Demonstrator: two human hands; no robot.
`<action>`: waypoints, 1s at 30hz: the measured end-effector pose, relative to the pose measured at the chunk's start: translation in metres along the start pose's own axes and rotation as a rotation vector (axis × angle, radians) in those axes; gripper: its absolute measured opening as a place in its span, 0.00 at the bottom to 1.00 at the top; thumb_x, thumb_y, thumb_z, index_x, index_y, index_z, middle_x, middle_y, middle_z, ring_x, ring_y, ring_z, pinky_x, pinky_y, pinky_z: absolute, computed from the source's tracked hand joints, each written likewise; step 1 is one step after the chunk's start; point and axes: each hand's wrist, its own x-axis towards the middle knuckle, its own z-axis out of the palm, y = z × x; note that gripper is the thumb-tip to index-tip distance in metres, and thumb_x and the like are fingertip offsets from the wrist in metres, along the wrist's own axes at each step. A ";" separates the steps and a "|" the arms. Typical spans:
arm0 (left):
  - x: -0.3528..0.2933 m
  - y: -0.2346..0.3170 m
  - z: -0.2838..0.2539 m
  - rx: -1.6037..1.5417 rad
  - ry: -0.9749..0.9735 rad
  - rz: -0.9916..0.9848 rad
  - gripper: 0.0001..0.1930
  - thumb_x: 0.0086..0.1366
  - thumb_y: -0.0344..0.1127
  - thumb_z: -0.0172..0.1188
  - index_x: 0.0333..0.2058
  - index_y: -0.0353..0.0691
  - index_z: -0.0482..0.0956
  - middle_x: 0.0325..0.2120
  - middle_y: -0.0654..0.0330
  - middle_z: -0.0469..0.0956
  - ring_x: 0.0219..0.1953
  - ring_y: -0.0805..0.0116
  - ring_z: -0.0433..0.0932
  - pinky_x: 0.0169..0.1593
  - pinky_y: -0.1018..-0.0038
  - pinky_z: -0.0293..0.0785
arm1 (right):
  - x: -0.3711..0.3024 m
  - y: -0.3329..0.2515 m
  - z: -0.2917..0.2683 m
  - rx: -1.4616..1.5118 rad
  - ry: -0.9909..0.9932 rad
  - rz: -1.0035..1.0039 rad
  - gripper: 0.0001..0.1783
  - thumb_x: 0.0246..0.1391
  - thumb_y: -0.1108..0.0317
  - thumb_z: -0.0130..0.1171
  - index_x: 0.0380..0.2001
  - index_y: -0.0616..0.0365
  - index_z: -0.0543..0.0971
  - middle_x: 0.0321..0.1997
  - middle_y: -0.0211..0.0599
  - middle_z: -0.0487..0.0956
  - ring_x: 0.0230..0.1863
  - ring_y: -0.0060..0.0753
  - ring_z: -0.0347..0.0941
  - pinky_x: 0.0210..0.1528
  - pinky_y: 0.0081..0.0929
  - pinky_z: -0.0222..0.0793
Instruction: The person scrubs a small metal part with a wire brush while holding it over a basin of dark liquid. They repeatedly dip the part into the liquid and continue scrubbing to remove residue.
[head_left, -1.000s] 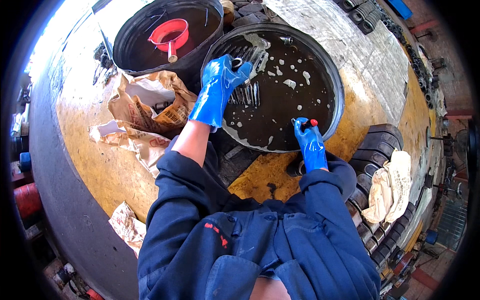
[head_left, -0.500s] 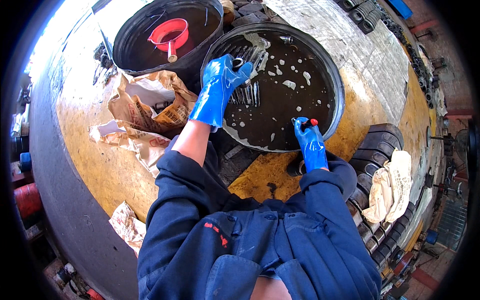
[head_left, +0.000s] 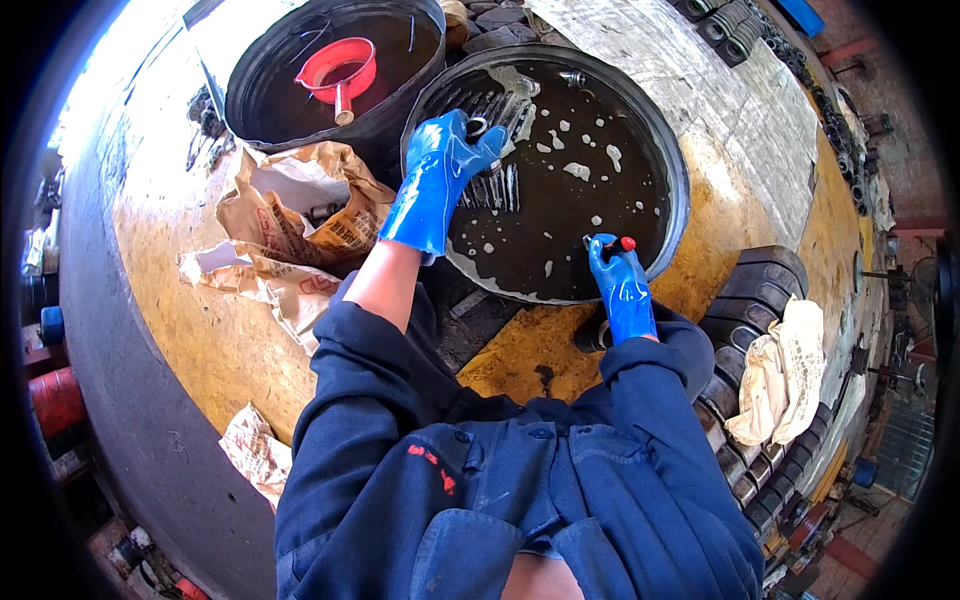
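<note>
A blue rubber glove covers my left hand [head_left: 440, 165], its fingers closed round a ring-ended metal part [head_left: 477, 127] above the left side of a wide black tub [head_left: 680, 205]. The tub holds dark liquid [head_left: 570, 215] with white foam patches. Beneath my left hand, a row of slim metal pieces [head_left: 512, 188] shows at the liquid's surface. At the tub's near right rim, my gloved right hand [head_left: 622, 285] is closed on a slim tool with a red end [head_left: 628, 243]; the rest of it is mostly hidden by the fingers. A small metal part [head_left: 573, 78] lies near the far rim.
Another black tub [head_left: 235, 100] with brown liquid stands at far left, holding a red dipper [head_left: 370, 65]. Opened brown paper sacks [head_left: 290, 235] lie left of my knees. To the right, a black ridged rubber stack [head_left: 755, 285] carries a crumpled pale sack [head_left: 780, 375].
Foam patches have drifted slightly on the liquid. Both hands stay in nearly the same place with the same grips.
</note>
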 end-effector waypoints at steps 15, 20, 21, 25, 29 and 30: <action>0.009 -0.017 0.008 0.166 -0.075 -0.027 0.29 0.58 0.62 0.69 0.37 0.36 0.86 0.34 0.42 0.86 0.41 0.42 0.85 0.46 0.55 0.79 | 0.002 0.000 0.001 -0.005 -0.047 0.007 0.14 0.64 0.57 0.61 0.43 0.53 0.87 0.42 0.44 0.88 0.46 0.48 0.85 0.48 0.39 0.79; 0.010 -0.016 0.012 0.192 -0.087 -0.035 0.30 0.58 0.63 0.69 0.38 0.36 0.87 0.34 0.42 0.86 0.41 0.42 0.85 0.46 0.55 0.80 | 0.002 0.005 0.002 0.012 -0.012 -0.005 0.14 0.64 0.57 0.61 0.43 0.53 0.87 0.42 0.43 0.88 0.45 0.47 0.85 0.48 0.38 0.79; 0.011 -0.017 0.013 0.191 -0.088 -0.033 0.30 0.58 0.63 0.69 0.38 0.36 0.87 0.34 0.42 0.86 0.41 0.42 0.85 0.46 0.56 0.80 | 0.002 0.005 0.001 0.023 -0.006 -0.006 0.14 0.64 0.57 0.61 0.43 0.53 0.87 0.42 0.43 0.88 0.45 0.47 0.85 0.47 0.38 0.79; 0.010 -0.021 0.013 0.192 -0.081 -0.026 0.29 0.59 0.63 0.69 0.39 0.38 0.87 0.34 0.43 0.86 0.41 0.43 0.85 0.46 0.56 0.80 | 0.001 -0.001 0.001 0.022 0.010 -0.012 0.14 0.64 0.57 0.62 0.42 0.54 0.87 0.41 0.43 0.88 0.44 0.46 0.86 0.47 0.37 0.79; 0.011 -0.009 0.014 0.169 -0.125 -0.053 0.28 0.60 0.64 0.67 0.40 0.42 0.88 0.36 0.46 0.87 0.42 0.44 0.85 0.47 0.55 0.80 | 0.004 0.030 0.005 0.412 -0.061 0.078 0.14 0.66 0.64 0.58 0.47 0.62 0.83 0.42 0.43 0.86 0.44 0.37 0.83 0.50 0.34 0.78; 0.002 -0.006 0.008 0.062 -0.087 -0.017 0.28 0.59 0.65 0.67 0.39 0.42 0.87 0.36 0.45 0.86 0.42 0.43 0.85 0.47 0.55 0.80 | 0.004 0.024 0.006 0.285 -0.109 0.091 0.14 0.67 0.65 0.57 0.48 0.63 0.83 0.43 0.43 0.85 0.45 0.36 0.82 0.51 0.33 0.78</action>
